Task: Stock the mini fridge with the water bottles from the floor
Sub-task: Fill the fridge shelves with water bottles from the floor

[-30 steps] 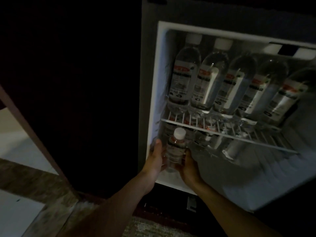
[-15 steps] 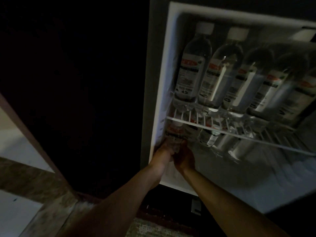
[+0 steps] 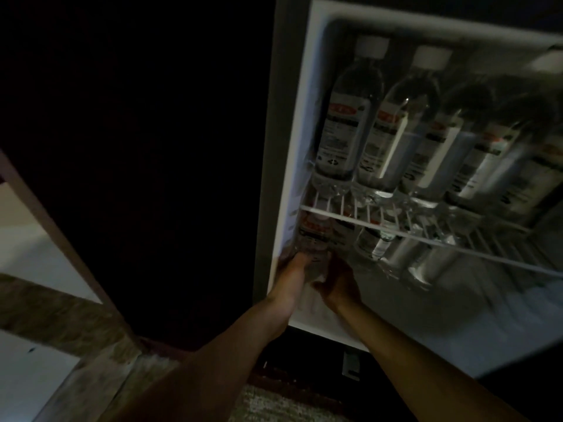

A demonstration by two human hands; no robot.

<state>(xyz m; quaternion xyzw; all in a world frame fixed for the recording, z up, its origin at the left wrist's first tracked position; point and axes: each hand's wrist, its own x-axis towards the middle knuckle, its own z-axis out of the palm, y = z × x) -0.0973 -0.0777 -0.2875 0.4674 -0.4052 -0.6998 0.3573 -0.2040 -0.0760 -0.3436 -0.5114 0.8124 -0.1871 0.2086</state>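
Both hands clasp one water bottle [image 3: 312, 239] upright at the front left of the lower compartment of the mini fridge [image 3: 300, 117], just under the wire shelf [image 3: 426, 236]. The left hand [image 3: 291, 275] curls round its base and the right hand [image 3: 338, 281] cups it from the other side. Stocking looks well advanced: a row of standing bottles [image 3: 344, 132] fills the shelf and more bottles [image 3: 374, 242] stand behind the held one, which is not yet released, and the strip of floor [image 3: 274, 403] in view shows none, so how many are left cannot be told.
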